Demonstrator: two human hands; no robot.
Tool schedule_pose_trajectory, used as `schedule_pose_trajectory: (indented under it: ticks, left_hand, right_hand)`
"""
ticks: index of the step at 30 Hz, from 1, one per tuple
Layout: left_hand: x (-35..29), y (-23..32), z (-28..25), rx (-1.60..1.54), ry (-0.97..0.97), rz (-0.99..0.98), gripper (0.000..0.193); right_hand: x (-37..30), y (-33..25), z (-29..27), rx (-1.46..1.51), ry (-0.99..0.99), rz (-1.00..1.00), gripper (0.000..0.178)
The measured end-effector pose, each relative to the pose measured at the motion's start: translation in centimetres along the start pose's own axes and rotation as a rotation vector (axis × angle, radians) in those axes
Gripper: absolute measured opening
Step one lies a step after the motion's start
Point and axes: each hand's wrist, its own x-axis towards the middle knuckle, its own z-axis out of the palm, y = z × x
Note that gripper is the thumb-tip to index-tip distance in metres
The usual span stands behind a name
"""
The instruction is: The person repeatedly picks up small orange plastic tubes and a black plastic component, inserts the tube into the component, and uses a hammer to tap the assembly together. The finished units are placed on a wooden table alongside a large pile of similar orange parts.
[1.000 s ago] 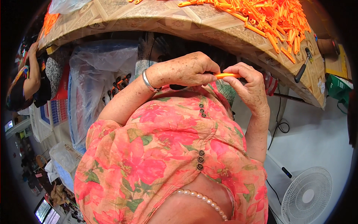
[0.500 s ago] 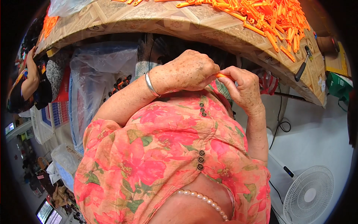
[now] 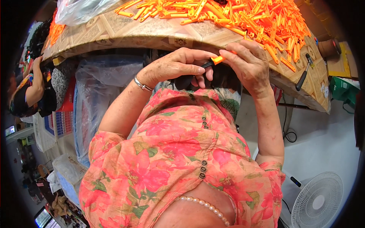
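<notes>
My left hand, with a silver bangle on its wrist, pinches a small black piece between thumb and forefinger; its other fingers curl loosely below. My right hand is closed on a slim orange plastic piece, whose end pokes out toward the left. Black and orange meet end to end, in front of my body just below the table edge. Whether they are joined or only touching, I cannot tell. Most of the orange piece is hidden by my right fingers.
Similar orange pieces lie heaped on the wood-patterned table. A black-handled tool rests at its right end, a clear bag at its left. Another person's arm is far left. A white fan stands lower right.
Both hands have risen toward the table edge and moved slightly apart. The left fingers have loosened, and the black piece now shows against the orange one.
</notes>
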Motion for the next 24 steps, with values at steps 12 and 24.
schedule_pose_trajectory:
  ticks: [12,24]
  left_hand:
    - [2.2,-1.2,2.4,-0.304,0.442,-0.03,0.027]
    - [2.9,-1.6,5.1,-0.372,0.514,0.042,0.026]
  right_hand:
    - [1.0,-0.1,3.2,0.155,-0.019,0.291,0.017]
    - [0.9,0.0,3.5,0.187,-0.053,0.381,0.031]
